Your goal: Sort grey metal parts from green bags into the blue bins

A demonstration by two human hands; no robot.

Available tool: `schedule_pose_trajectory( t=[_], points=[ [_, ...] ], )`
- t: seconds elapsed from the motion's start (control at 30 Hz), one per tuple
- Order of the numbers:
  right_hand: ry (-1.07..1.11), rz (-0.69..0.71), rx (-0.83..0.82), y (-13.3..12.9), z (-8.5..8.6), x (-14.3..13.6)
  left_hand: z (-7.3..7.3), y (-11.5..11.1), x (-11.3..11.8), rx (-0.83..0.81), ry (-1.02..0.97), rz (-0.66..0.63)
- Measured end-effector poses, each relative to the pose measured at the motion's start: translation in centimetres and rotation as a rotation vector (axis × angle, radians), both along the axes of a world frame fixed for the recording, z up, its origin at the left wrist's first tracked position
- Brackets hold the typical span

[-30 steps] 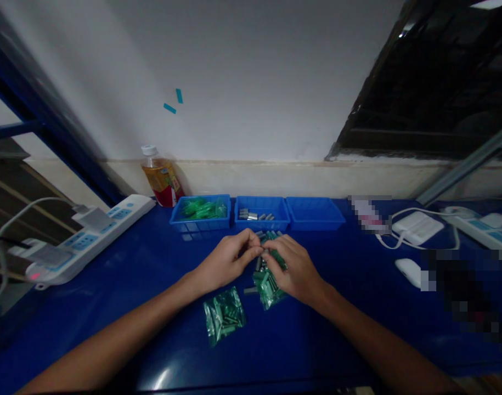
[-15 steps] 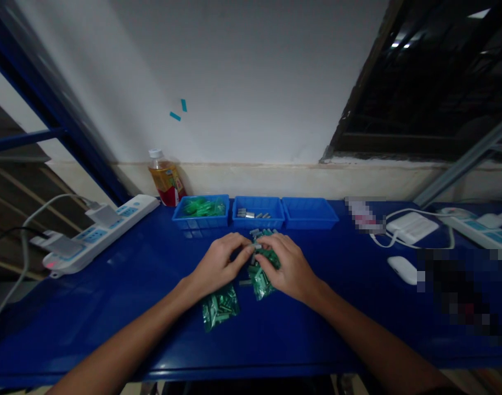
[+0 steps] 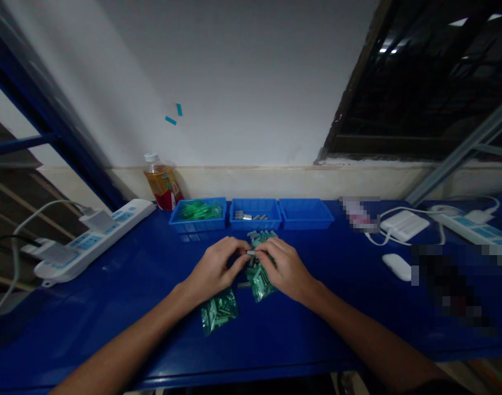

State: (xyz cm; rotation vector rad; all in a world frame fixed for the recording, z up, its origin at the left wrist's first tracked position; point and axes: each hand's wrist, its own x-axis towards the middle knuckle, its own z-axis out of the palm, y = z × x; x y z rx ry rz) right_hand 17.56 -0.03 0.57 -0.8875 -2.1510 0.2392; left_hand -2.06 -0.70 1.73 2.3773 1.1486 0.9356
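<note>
A small grey metal piece [image 3: 251, 253] is pinched between both hands over the blue table. My left hand [image 3: 218, 267] grips its left end with thumb and forefinger, and my right hand [image 3: 287, 269] has its other end. Under and behind the fingers lies a pile of similar pieces [image 3: 262, 237], partly hidden. A green clear bag with pieces [image 3: 260, 282] lies just below the hands, partly beneath my right hand. Another such bag [image 3: 219, 311] rests nearer the front, below my left wrist.
Along the wall stand three blue trays: one with green bags [image 3: 198, 224], one with metal pieces [image 3: 255, 225], and an empty one [image 3: 306, 225]. A bottle [image 3: 162, 184], power strips [image 3: 96, 238] and a white charger [image 3: 405, 225] flank them.
Both hands have drawn closer together, and the small piece now lies level between their fingertips. My right hand's thumb and fingers have closed. The view has shifted slightly.
</note>
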Motion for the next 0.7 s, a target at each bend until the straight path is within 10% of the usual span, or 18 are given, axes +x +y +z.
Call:
schedule_pose_trajectory(
  t=[0.7],
  points=[
    [-0.025, -0.004, 0.083, 0.6, -0.5, 0.8, 0.6, -0.4, 0.1, -0.111, 0.221, -0.021]
  ],
)
